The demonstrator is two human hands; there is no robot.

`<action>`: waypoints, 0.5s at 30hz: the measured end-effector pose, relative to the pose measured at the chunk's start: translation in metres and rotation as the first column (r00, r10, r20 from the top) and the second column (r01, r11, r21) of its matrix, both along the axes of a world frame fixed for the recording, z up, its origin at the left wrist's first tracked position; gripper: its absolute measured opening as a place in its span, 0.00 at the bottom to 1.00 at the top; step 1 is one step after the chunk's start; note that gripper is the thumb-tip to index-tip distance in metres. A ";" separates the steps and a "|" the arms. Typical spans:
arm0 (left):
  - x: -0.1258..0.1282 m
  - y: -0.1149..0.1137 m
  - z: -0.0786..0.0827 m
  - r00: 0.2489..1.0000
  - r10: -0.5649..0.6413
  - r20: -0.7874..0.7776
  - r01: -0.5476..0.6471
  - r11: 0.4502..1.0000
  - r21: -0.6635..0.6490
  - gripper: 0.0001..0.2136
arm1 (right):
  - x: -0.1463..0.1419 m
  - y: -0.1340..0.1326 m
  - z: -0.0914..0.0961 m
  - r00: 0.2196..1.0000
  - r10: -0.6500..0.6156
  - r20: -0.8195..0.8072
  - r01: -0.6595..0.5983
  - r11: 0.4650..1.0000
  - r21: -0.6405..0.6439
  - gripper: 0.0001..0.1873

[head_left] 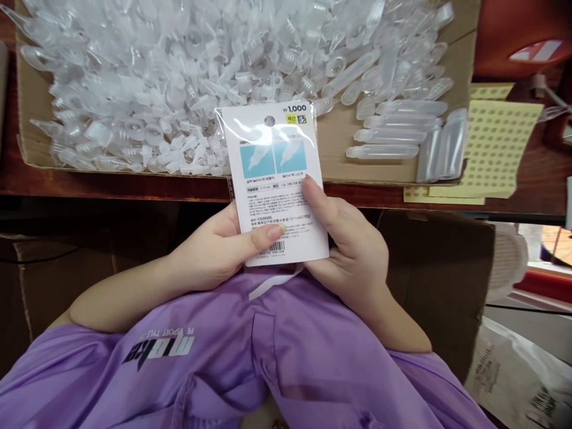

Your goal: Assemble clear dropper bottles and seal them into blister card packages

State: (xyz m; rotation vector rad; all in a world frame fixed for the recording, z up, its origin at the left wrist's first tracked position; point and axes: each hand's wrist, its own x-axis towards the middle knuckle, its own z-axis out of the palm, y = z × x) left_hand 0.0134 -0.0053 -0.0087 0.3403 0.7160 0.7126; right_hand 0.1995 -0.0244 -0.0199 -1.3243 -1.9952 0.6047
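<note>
Both of my hands hold a clear plastic packet (pixel 273 179) with a white printed card inside, upright in front of my purple shirt. My left hand (pixel 214 250) grips its lower left edge, thumb pressed across the card near the barcode. My right hand (pixel 353 250) holds the right edge, thumb on the card's printed text. Behind the packet, a shallow cardboard tray (pixel 339 149) on the wooden table carries a big heap of small clear plastic caps and nozzles (pixel 156 89). Several clear tubes (pixel 393 128) lie in a row at the tray's right.
Yellow sticker sheets (pixel 496 143) lie on the table right of the tray. A brown cardboard box (pixel 442 268) stands below the table edge by my right arm, with a white round object (pixel 507 259) and a printed plastic bag (pixel 513 375) further right.
</note>
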 end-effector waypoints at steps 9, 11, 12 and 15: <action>0.003 -0.002 0.001 1.000 -0.016 -0.020 0.017 0.998 0.058 0.15 | -0.003 -0.001 -0.003 0.999 -0.042 0.030 0.038 0.994 0.103 0.39; 0.002 -0.002 0.001 1.000 -0.027 -0.003 0.027 0.997 0.066 0.13 | -0.004 0.000 -0.005 0.999 -0.049 0.006 0.048 0.992 0.117 0.39; 0.001 -0.001 0.001 0.999 -0.034 0.009 0.033 0.997 0.064 0.12 | -0.003 0.000 -0.005 0.999 -0.034 -0.001 0.034 0.994 0.105 0.39; -0.001 0.001 0.000 0.998 -0.054 0.037 0.053 0.998 0.037 0.10 | 0.000 0.000 -0.005 1.000 0.022 0.007 -0.022 0.998 0.057 0.41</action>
